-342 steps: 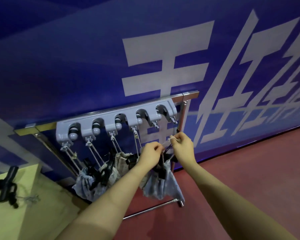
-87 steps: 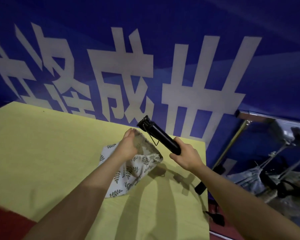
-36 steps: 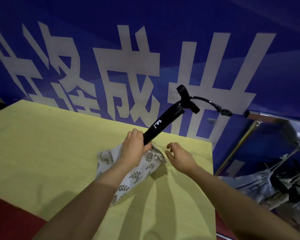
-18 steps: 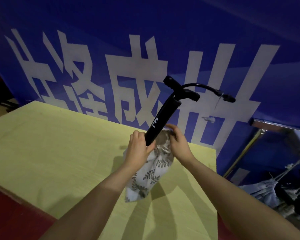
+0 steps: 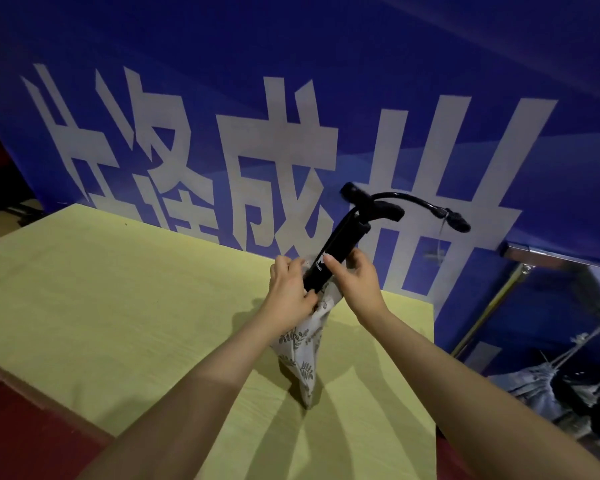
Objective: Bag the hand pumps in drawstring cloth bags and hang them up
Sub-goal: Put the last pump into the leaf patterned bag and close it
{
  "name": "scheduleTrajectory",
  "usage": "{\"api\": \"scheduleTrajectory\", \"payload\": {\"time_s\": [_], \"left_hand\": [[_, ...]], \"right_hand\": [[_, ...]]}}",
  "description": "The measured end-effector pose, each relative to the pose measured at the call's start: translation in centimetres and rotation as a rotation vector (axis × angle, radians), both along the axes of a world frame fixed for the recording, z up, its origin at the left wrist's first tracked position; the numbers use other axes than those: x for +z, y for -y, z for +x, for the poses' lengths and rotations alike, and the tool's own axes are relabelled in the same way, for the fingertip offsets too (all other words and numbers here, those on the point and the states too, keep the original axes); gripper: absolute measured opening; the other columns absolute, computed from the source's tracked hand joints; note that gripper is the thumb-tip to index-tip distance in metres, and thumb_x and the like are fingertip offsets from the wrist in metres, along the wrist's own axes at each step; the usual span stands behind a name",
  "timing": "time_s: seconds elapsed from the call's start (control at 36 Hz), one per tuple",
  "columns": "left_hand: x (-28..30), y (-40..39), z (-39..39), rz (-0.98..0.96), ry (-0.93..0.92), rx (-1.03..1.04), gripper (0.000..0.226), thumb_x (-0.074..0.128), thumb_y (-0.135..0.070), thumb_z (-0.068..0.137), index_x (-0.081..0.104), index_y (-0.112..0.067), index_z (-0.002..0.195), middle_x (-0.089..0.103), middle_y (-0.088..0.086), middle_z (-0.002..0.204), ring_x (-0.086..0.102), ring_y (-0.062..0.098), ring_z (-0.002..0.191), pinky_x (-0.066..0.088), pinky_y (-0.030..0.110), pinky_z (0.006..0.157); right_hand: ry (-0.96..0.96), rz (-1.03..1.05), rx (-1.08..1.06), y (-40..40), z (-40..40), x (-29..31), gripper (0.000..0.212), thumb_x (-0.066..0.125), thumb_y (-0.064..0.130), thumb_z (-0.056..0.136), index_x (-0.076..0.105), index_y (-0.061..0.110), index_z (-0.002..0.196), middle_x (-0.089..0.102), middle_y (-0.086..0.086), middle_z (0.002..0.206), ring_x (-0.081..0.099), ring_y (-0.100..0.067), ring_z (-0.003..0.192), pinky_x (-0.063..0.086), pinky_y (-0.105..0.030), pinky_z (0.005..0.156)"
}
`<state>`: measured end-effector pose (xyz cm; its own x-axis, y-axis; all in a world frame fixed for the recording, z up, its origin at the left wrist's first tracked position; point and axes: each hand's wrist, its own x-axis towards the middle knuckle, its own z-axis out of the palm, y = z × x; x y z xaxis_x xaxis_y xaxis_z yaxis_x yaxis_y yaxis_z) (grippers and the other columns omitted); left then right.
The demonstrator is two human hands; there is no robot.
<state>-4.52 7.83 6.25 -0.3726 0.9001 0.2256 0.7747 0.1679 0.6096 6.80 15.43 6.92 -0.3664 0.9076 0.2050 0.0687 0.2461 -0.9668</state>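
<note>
A black hand pump (image 5: 340,247) stands tilted with its lower end inside a white cloth bag with a leaf print (image 5: 303,355). The bag hangs down to the yellow table (image 5: 118,306). The pump's handle and curved hose stick out at the top right. My left hand (image 5: 290,292) grips the bag's mouth on the left of the pump barrel. My right hand (image 5: 357,282) holds the bag's mouth on the right, fingers against the barrel.
A blue wall banner with large white characters (image 5: 291,150) rises behind the table. At the right, a chrome rack (image 5: 520,258) holds several bagged pumps (image 5: 548,379) on strings. Red floor (image 5: 21,441) lies at the lower left.
Both hands have lifted the bag upright off the table. The right hand has closed on the bag's mouth beside the pump. The view has shifted slightly right.
</note>
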Motion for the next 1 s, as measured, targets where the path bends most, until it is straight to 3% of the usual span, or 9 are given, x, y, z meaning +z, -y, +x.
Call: {"api": "scheduleTrajectory", "payload": {"time_s": [0.08, 0.17, 0.31, 0.5, 0.64, 0.83, 1.0], "left_hand": [[1.0, 0.0, -0.2, 0.066, 0.034, 0.024, 0.062, 0.057, -0.014, 0.086, 0.028, -0.007, 0.141, 0.028, 0.008, 0.126, 0.027, 0.023, 0.126, 0.033, 0.031, 0.106], [1.8, 0.0, -0.2, 0.170, 0.065, 0.056, 0.066, 0.056, -0.019, 0.089, 0.021, -0.010, 0.143, 0.029, 0.010, 0.132, 0.028, 0.024, 0.127, 0.030, 0.028, 0.102], [1.6, 0.5, 0.5, 0.321, -0.024, 0.014, 0.066, 0.053, -0.038, 0.091, 0.008, -0.034, 0.139, 0.035, 0.012, 0.132, 0.035, 0.025, 0.124, 0.036, 0.034, 0.098], [1.4, 0.6, 0.2, 0.352, -0.031, 0.040, 0.055, 0.037, -0.057, 0.087, 0.011, -0.047, 0.135, 0.045, 0.008, 0.110, 0.043, 0.020, 0.104, 0.044, 0.032, 0.082], [2.0, 0.2, 0.0, 0.284, -0.143, 0.079, 0.037, 0.042, -0.042, 0.095, 0.022, -0.039, 0.126, 0.047, 0.009, 0.104, 0.047, 0.026, 0.099, 0.050, 0.037, 0.072], [3.4, -0.6, 0.1, 0.244, -0.138, 0.179, 0.041, 0.041, -0.034, 0.097, 0.036, -0.016, 0.134, 0.051, 0.014, 0.116, 0.047, 0.029, 0.107, 0.046, 0.036, 0.076], [4.0, -0.7, 0.4, 0.224, -0.257, 0.172, 0.035, 0.042, -0.032, 0.097, 0.043, -0.009, 0.123, 0.054, 0.015, 0.109, 0.051, 0.032, 0.100, 0.047, 0.040, 0.072]], "right_hand": [[0.107, 0.071, 0.015, -0.1, 0.4, -0.7, 0.023, 0.066, 0.031, 0.087, 0.057, 0.022, 0.106, 0.061, -0.006, 0.107, 0.059, -0.019, 0.102, 0.050, -0.045, 0.092], [0.210, 0.128, 0.058, -0.1, 0.7, -1.3, 0.027, 0.067, 0.031, 0.087, 0.060, 0.020, 0.110, 0.056, -0.006, 0.104, 0.057, -0.019, 0.099, 0.049, -0.035, 0.089], [0.353, 0.165, 0.074, 0.2, 0.7, -2.2, 0.030, 0.068, 0.031, 0.085, 0.060, 0.014, 0.109, 0.052, -0.001, 0.096, 0.053, -0.015, 0.090, 0.037, -0.023, 0.073], [0.431, 0.171, 0.120, 0.5, 0.4, -2.9, 0.021, 0.071, 0.027, 0.082, 0.055, 0.021, 0.095, 0.050, -0.001, 0.091, 0.052, -0.016, 0.086, 0.035, -0.022, 0.068], [0.426, 0.143, 0.115, 0.3, 0.2, -3.3, 0.029, 0.072, 0.024, 0.081, 0.059, 0.014, 0.105, 0.054, -0.004, 0.098, 0.055, -0.017, 0.092, 0.038, -0.024, 0.075], [0.437, 0.185, 0.117, 0.3, 1.0, -3.4, 0.055, 0.072, 0.022, 0.081, 0.045, 0.013, 0.129, 0.043, 0.002, 0.118, 0.044, -0.010, 0.108, 0.040, -0.026, 0.095], [0.513, 0.404, 0.142, 0.6, 2.7, -3.4, 0.020, 0.053, 0.018, 0.096, 0.051, 0.013, 0.115, 0.044, -0.002, 0.106, 0.048, -0.015, 0.090, 0.040, -0.023, 0.081]]}}
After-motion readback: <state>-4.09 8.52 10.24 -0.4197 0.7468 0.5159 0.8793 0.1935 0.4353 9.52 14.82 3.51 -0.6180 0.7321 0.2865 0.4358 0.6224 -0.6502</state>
